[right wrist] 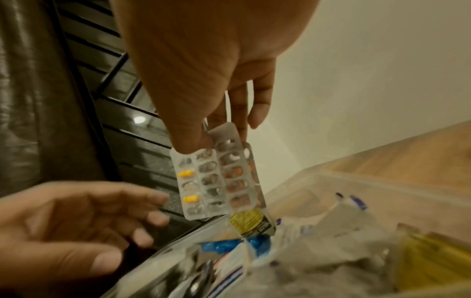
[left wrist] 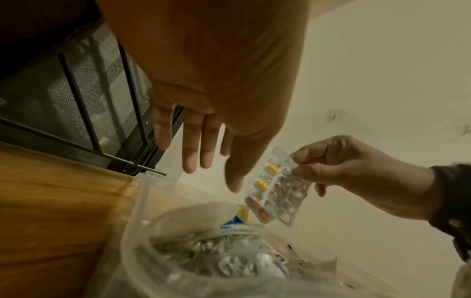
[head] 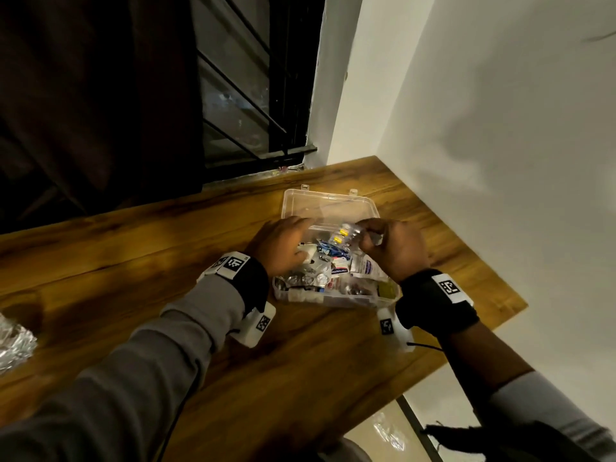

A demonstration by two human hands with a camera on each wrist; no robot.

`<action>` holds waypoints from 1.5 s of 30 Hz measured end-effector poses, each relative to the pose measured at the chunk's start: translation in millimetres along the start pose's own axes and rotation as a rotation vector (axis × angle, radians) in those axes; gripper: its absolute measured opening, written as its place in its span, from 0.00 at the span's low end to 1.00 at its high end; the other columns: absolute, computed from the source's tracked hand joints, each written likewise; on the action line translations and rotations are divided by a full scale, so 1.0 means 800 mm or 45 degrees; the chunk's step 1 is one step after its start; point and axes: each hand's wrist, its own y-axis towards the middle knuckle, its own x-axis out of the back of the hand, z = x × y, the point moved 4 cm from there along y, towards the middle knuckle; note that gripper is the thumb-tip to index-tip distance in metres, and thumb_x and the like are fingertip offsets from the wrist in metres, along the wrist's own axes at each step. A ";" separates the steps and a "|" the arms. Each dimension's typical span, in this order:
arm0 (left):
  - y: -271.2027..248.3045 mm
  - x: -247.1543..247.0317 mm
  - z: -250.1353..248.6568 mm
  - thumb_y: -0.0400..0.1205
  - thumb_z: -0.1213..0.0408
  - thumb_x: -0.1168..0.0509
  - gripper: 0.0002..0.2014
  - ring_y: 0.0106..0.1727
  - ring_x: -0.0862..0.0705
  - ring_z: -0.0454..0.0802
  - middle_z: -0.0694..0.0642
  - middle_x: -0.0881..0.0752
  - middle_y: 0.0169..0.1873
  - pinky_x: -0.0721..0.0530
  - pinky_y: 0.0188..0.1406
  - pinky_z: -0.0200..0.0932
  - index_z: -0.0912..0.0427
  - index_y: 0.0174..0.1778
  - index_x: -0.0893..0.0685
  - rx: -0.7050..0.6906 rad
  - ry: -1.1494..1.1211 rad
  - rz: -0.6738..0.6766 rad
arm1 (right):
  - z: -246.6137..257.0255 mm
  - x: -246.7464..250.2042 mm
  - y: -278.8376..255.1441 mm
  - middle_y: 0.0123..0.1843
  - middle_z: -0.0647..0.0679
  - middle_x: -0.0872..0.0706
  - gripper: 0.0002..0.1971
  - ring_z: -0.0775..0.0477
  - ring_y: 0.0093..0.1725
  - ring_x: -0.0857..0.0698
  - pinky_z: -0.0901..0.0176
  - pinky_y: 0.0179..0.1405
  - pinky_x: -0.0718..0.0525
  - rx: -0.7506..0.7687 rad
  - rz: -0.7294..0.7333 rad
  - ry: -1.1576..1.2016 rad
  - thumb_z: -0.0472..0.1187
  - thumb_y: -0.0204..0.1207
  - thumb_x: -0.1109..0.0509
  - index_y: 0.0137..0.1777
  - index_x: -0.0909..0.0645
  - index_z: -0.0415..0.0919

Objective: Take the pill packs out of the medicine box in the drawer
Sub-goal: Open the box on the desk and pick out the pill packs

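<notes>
A clear plastic medicine box (head: 333, 300) lies open on the wooden table (head: 133, 278), its lid (head: 330, 205) folded back flat. My right hand (head: 393, 248) pinches a small fan of blister pill packs (head: 345, 235) above the box; one pack carries yellow capsules, another orange tablets. The right wrist view shows thumb and fingers of that hand (right wrist: 203, 139) clamped on the packs' (right wrist: 219, 181) top edge. My left hand (head: 283, 245) hovers over the box's left side, holding nothing, fingers (left wrist: 206, 157) straight beside the lifted packs (left wrist: 277, 193). More silver blister packs (head: 306, 278) remain inside.
Plaster packets (head: 340, 270) and a yellow sachet (head: 386, 290) also lie in the box. A crumpled foil heap (head: 13, 345) sits at the table's left. A barred window (head: 250, 95) and dark curtain (head: 100, 95) stand behind; a white wall (head: 500, 161) borders the right.
</notes>
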 end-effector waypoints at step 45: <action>0.016 -0.048 -0.023 0.74 0.52 0.32 0.05 0.49 0.21 0.49 0.44 0.18 0.40 0.21 0.50 0.48 0.47 0.39 0.15 -0.129 0.049 0.201 | -0.047 -0.028 -0.005 0.49 0.62 0.11 0.09 0.55 0.55 0.14 0.51 0.63 0.30 -0.029 0.689 -0.383 0.49 0.70 0.28 0.51 0.17 0.60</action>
